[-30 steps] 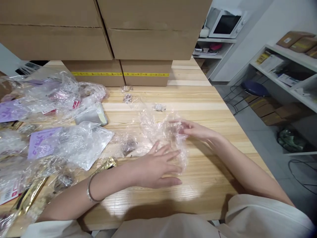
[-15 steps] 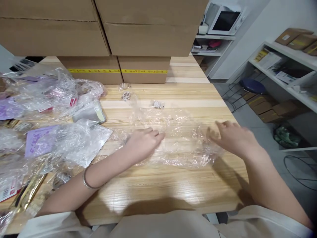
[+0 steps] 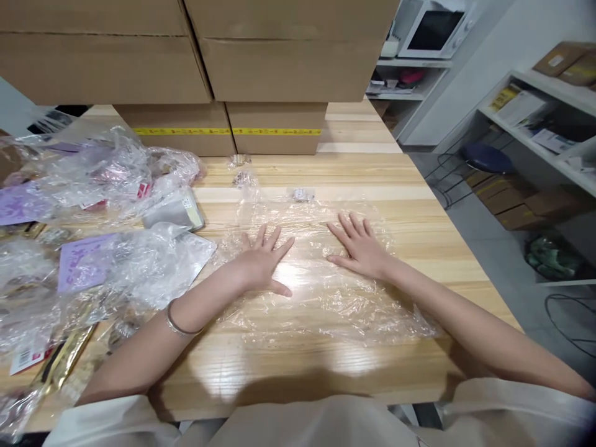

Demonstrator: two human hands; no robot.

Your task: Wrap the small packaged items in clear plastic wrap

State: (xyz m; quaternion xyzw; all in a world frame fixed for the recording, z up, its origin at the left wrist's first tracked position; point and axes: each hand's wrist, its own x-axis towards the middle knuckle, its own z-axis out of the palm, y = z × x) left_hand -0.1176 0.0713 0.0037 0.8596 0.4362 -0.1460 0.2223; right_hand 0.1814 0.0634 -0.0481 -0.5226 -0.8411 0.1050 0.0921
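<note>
A crinkled clear plastic sheet (image 3: pixel 321 298) lies spread flat on the wooden table (image 3: pixel 410 217). My left hand (image 3: pixel 261 264) rests palm down on its left part, fingers spread. My right hand (image 3: pixel 361 245) presses flat on it a little to the right, fingers stretched out too. Neither hand holds anything. A silver bracelet (image 3: pixel 179 323) circles my left wrist.
A heap of clear bags, purple cards (image 3: pixel 81 267) and gold packets (image 3: pixel 63 360) covers the table's left side. Small packets (image 3: pixel 302 194) lie just beyond the sheet. Stacked cardboard boxes (image 3: pixel 274 81) wall the back. Shelves (image 3: pixel 544 136) and a stool (image 3: pixel 484 158) stand on the right.
The bunched plastic has been pulled open and laid flat. My hands moved apart, then came back down side by side, palms pressing on the sheet.
</note>
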